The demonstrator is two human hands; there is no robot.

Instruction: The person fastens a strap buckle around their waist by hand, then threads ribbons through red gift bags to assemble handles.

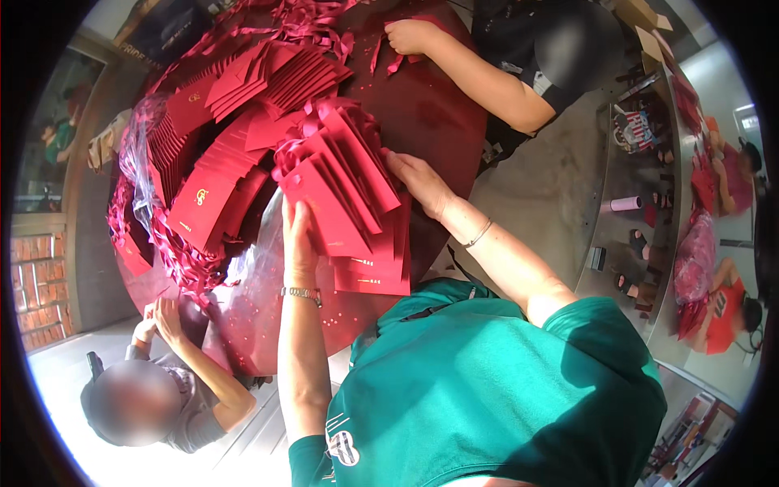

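Green tee (495, 390), red bags (320, 215) w/ txt (369, 281)

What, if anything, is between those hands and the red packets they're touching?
Nothing visible. The left hand touches the bunch of red packets at its left side, and the right hand at its right. The clear plastic lies beside the left hand, not in between.
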